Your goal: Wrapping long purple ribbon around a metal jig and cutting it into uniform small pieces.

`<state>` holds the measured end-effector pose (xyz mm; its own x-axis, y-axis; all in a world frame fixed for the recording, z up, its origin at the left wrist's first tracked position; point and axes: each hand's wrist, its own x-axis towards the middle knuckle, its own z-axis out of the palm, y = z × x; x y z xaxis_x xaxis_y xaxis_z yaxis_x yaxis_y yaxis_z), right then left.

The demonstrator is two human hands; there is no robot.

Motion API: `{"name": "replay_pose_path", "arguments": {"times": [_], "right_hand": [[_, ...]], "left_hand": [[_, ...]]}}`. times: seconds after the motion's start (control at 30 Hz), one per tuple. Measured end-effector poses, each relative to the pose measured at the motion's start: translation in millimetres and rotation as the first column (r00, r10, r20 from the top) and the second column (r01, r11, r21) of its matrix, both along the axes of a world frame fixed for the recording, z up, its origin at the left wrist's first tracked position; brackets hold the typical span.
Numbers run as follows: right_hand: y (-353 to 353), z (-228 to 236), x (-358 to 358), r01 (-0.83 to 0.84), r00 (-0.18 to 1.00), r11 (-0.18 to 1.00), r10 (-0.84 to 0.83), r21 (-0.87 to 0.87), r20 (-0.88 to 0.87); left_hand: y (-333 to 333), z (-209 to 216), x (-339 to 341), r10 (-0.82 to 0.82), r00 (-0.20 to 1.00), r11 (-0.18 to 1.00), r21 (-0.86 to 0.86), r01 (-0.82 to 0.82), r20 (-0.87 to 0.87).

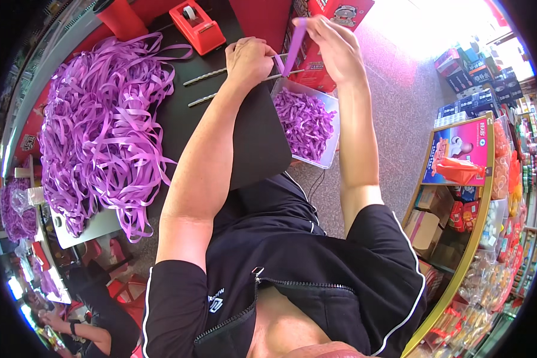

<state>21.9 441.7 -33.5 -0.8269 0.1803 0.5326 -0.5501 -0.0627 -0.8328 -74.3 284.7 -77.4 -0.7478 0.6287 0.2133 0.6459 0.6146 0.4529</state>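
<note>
Purple ribbon (295, 49) in right hand (336, 49); two rods (205, 77)

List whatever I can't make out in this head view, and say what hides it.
All in the head view:
- Left hand: fingertips and exact grip, hidden by the back of the hand.
- Metal rods: middle stretches, covered by the left hand and wrist.
- Bin: its floor, buried under purple cut pieces.
- Red cylinder: cut off by the top edge.
- Co-worker's hand: too small near the rim.

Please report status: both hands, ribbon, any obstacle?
Left hand at metal rods. Right hand raised, holding purple ribbon. Ribbon bends by rods. No obstacle visible.
</note>
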Motion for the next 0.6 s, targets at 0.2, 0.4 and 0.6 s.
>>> {"name": "replay_pose_path", "arguments": {"times": [0.2,0.4,0.6], "right_hand": [[27,-41,-88,-0.034,0.95,0.998,0.014,0.058,0.312],[21,-82,-101,-0.141,0.908,0.988,0.156,-0.065,0.389],[32,-121,-93,-0.146,0.822,0.989,0.141,-0.034,0.552]], "left_hand": [[1,4,4,0.021,1.0,0.992,0.128,-0.02,-0.006],[-2,-4,-1,0.035,0.997,0.983,0.184,-0.023,-0.062],[2,0,0,0.029,1.0,0.978,0.208,-0.027,-0.011]]}}
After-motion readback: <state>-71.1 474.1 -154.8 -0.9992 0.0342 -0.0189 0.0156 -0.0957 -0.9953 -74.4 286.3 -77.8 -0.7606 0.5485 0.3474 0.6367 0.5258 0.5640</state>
